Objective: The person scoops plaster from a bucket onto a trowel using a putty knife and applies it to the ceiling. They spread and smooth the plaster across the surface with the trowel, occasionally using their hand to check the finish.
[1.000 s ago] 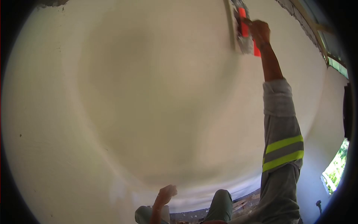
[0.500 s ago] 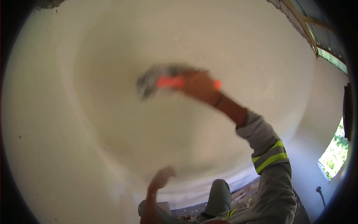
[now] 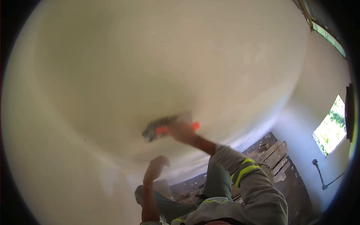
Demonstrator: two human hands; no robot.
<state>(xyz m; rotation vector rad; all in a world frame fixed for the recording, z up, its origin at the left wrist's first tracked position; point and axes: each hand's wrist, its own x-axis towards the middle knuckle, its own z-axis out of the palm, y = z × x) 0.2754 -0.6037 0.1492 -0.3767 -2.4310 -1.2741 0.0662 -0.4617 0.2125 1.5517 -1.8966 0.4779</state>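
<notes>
My right hand (image 3: 181,132) is closed around the orange handle of a plastering trowel (image 3: 162,126). The trowel's dark grey, splattered body points left and lies close against the pale wall (image 3: 112,75); motion blurs its edge. Lower down, my left hand (image 3: 156,168) is raised in front of the wall, near my knee. Its fingers are loosely bent, and I see nothing held in it.
Below me, wooden boards (image 3: 275,153) lie on a dark, paint-spotted floor (image 3: 290,182). At the right, a bright window opening (image 3: 332,125) breaks the side wall, with a dark pipe or cable (image 3: 320,174) beneath it. My bent legs (image 3: 219,180) are close to the wall.
My right hand has brought the trowel down the wall from higher up, and that arm is now more bent. The view has tilted downward, showing more floor and boards. My left hand stays raised.
</notes>
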